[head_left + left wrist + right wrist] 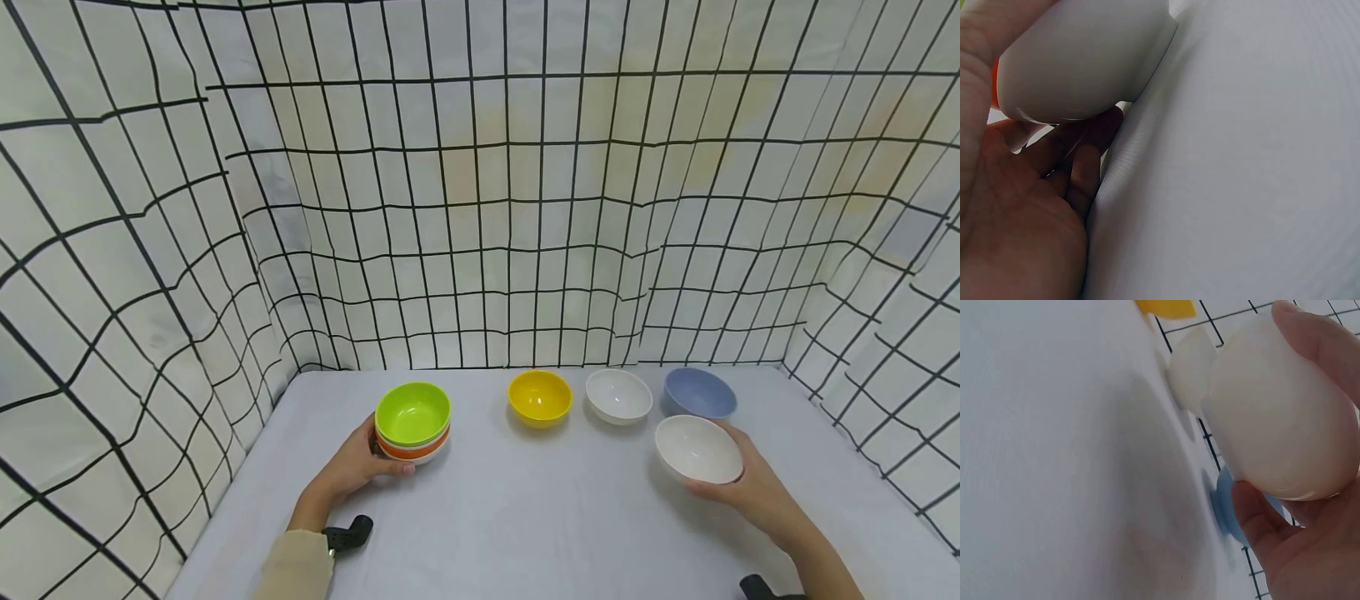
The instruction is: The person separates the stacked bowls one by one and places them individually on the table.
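Note:
A stack of bowls [412,454] is at the left of the table, with a lime green bowl [413,414] on top and orange and white rims under it. My left hand [362,463] grips this stack from its left side, thumb across the near side. In the left wrist view the bottom white bowl [1085,59] shows its foot close over the cloth, fingers curled beneath its wall. At the right, my right hand [750,482] holds a white bowl [697,452] between thumb and fingers. That bowl is raised over the table, its shadow below it in the right wrist view.
Along the back of the table [525,525] stand a yellow bowl [540,400], another white bowl [618,397] and a blue bowl [699,393]. The held white bowl is just in front of the blue one. White walls with black grid lines enclose the back and sides.

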